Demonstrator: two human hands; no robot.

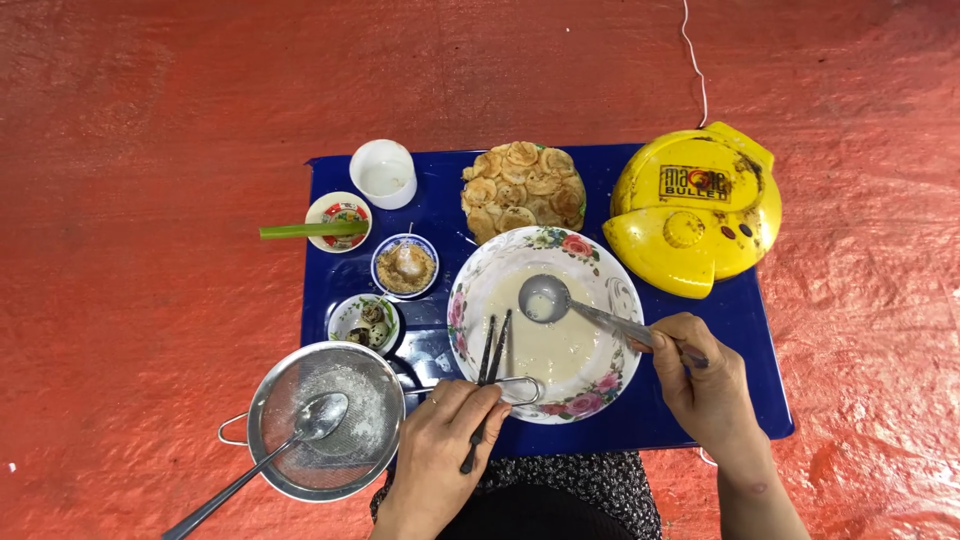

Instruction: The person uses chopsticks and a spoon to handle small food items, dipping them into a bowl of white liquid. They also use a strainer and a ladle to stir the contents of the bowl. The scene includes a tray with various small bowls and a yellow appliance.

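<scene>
- The left hand [447, 430] is closing around a pair of dark chopsticks [487, 375], tips dipping into the batter, likely for stirring.
- The right hand [705, 385] is pinching a metal ladle [545, 298] by its handle, cup resting in the pale batter.
- The flowered bowl [480, 275] is sitting centred on the blue tray [760, 340], close to both hands.
- A sieve [325, 420] with a spoon is lying at the left.
- Farther off, small fried cakes [522, 188] are piling on a plate beside a yellow cooker [695, 208].
</scene>
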